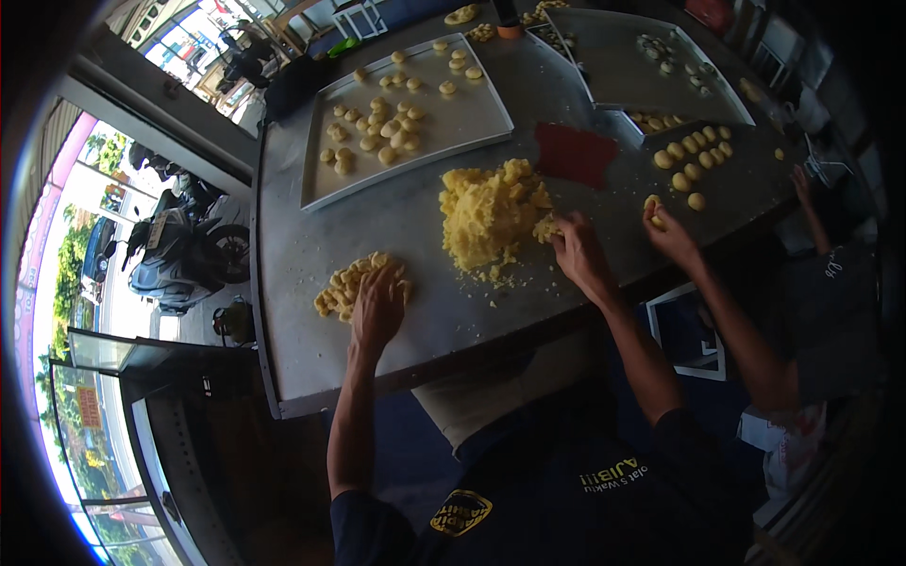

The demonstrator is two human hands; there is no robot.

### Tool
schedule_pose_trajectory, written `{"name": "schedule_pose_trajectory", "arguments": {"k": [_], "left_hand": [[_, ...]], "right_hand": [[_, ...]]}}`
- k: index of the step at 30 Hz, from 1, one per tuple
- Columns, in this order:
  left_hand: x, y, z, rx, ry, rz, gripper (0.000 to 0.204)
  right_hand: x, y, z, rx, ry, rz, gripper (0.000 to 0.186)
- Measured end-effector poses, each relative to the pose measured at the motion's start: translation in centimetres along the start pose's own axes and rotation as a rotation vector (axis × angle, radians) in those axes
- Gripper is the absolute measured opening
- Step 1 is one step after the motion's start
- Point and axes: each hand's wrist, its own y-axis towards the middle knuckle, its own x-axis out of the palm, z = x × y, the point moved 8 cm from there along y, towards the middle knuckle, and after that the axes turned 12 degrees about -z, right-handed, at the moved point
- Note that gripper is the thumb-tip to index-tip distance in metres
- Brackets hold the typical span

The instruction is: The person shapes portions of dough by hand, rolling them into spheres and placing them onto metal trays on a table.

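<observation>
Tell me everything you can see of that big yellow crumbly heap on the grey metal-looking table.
The big yellow crumbly heap is a rough, lumpy mound, soft-looking like dough or mash. It sits directly on the grey metal-looking table, with loose yellow crumbs scattered along its near side. A pale rectangular tray lies to its upper left, a flat dark-red sheet to its upper right. At its right edge, the person's bare right hand touches a small yellow clump.

You are wearing a dark navy shirt point(557, 509) with short sleeves point(366, 524); its front is showing a yellow-and-black emblem point(461, 512) and white and yellow lettering point(617, 475). Beige cloth point(510, 385) is showing past the shirt's hem.
</observation>
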Motion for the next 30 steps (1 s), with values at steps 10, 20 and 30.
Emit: {"name": "schedule_pose_trajectory", "arguments": {"k": [10, 20, 30], "left_hand": [[3.1, -2.9, -2.1, -0.145, -0.144, 0.213, 0.011], [0.9, -4.6, -3.2, -0.157, -0.257, 0.361, 0.017], [1.9, -3.5, 4.1, -0.091, 0.145, 0.053, 0.035]], "right_hand": [[0.8, -3.4, -2.9, -0.141, -0.236, 0.016, 0.040], [1.7, -0.4, -1.4, -0.269, -0.325, -0.011, 0.037], [1.0, -6.2, -4.9, -0.081, -0.542, -0.161, 0.059]]}}
